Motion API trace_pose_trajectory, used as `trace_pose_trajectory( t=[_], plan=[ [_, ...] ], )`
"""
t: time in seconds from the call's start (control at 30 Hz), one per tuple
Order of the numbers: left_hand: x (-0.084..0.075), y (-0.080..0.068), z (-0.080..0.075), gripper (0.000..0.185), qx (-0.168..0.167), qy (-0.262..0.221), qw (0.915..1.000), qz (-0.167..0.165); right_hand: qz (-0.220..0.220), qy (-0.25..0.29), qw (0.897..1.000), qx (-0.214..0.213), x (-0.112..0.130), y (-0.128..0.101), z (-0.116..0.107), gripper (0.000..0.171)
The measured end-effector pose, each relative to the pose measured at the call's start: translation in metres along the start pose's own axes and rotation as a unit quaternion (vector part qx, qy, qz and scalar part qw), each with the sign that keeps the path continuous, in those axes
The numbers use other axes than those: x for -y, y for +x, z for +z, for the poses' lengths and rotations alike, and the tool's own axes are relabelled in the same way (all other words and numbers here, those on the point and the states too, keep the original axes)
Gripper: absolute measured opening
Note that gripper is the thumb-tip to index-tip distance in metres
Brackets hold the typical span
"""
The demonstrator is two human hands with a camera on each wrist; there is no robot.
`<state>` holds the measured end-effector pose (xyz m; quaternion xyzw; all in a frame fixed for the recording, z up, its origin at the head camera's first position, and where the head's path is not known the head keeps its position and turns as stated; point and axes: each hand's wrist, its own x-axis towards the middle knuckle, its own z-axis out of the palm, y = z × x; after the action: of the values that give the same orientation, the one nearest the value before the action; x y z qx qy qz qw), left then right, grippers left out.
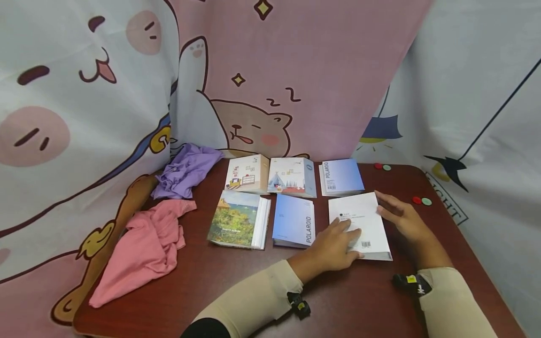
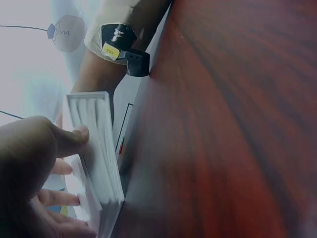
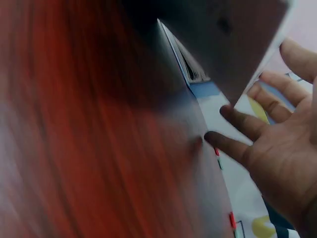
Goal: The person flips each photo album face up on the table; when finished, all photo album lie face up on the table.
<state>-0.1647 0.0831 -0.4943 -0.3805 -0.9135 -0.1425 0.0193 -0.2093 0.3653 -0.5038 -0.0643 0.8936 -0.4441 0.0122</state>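
Hands framed the white album (image 1: 360,224) lying front-right on the surface (image 1: 236,291): left hand (image 1: 336,246) flat on its cover, fingers relaxed, right hand (image 1: 401,217) open against its far edge. It looked stiff, blocky and fairly light (slick cover); gripping both long sides seemed safest.

Dark red-brown wooden table (image 1: 236,286). On it: six small photo albums in two rows (image 1: 296,202), crumpled pink cloth (image 1: 143,249), crumpled purple cloth (image 1: 186,170), red and green round counters (image 1: 421,201) at right.
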Motion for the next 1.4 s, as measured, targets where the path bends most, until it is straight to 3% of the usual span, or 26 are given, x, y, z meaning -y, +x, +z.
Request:
trace_pose_trajectory(
  t=[0.3, 0.5, 0.73, 0.9, 1.0, 1.17, 1.4],
  plan=[
    [0.003, -0.005, 0.0, 0.074, -0.026, -0.067, 0.9961, 0.051, -0.081, 0.068, 0.993, -0.046, 0.012, -0.003, -0.009, 0.057],
    [0.003, -0.004, 0.0, 0.09, -0.046, -0.145, 0.9844, 0.089, -0.085, 0.063, 0.992, -0.072, 0.034, -0.003, -0.011, 0.063],
    [0.001, -0.004, 0.003, 0.11, -0.087, -0.264, 0.9575, 0.077, -0.142, 0.131, 0.981, -0.025, 0.048, 0.0, -0.007, 0.063],
    [0.002, -0.009, -0.002, 0.113, -0.094, -0.297, 0.9491, 0.045, -0.147, 0.151, 0.977, 0.016, 0.041, 0.001, 0.0, 0.068],
    [0.005, -0.013, -0.007, 0.113, -0.098, -0.283, 0.9534, 0.035, -0.129, 0.127, 0.983, 0.028, 0.034, 0.002, 0.005, 0.073],
    [0.013, -0.019, -0.014, 0.112, -0.108, -0.214, 0.9702, 0.032, -0.079, 0.076, 0.991, 0.071, 0.028, 0.003, 0.015, 0.083],
    [0.023, -0.022, -0.017, 0.113, -0.129, -0.162, 0.9779, 0.03, -0.059, 0.043, 0.993, 0.096, 0.028, 0.002, 0.02, 0.097]
  ],
)
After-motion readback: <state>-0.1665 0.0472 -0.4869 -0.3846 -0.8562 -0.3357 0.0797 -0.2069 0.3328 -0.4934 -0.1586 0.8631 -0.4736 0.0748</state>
